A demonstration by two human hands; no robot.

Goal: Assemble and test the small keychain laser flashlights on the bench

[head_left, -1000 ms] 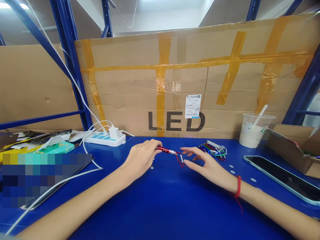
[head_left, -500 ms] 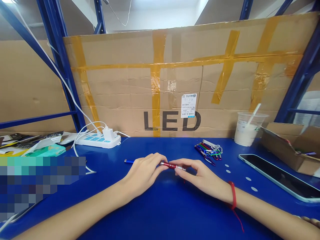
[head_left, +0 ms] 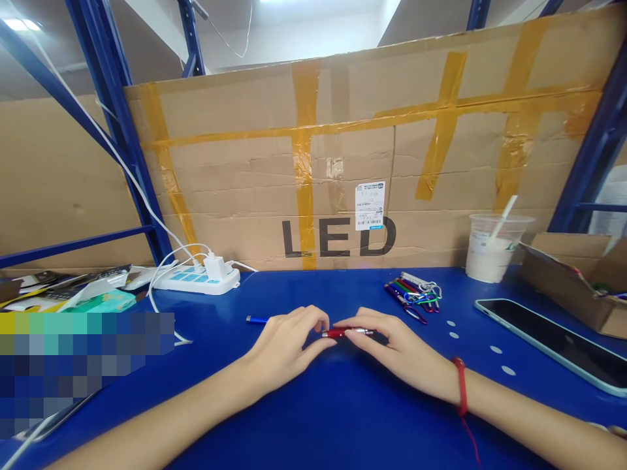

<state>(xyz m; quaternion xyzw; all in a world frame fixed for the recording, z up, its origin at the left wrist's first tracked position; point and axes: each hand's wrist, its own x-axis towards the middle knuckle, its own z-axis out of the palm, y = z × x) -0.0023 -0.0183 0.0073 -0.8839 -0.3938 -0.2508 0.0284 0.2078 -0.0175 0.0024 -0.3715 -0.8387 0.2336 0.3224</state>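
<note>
Low over the blue tabletop (head_left: 304,418), in the middle of the head view, is a small red pen-shaped metal tube (head_left: 337,333) with silver ends. My right hand (head_left: 386,336) pinches its right part between thumb and fingers. A red cord bracelet (head_left: 460,385) circles that wrist. My left hand (head_left: 289,339) is at the tube's left end, thumb and forefinger parted around the tip; whether they touch it I cannot tell. Behind my left hand lies a blue pen-shaped tube (head_left: 257,320), partly hidden by the fingers.
Several coloured tubes with metal clips (head_left: 414,294) lie in a bunch at back right. Further right are a phone (head_left: 553,343), a plastic cup with a straw (head_left: 492,251) and an open cardboard box (head_left: 568,281). A power strip (head_left: 196,279) with cables stands at back left. Cardboard (head_left: 235,189) walls the back.
My left thumb and forefinger have spread apart at the tube's left end, showing more of it. My right hand keeps its pinch on the tube. The camera view has shifted slightly.
</note>
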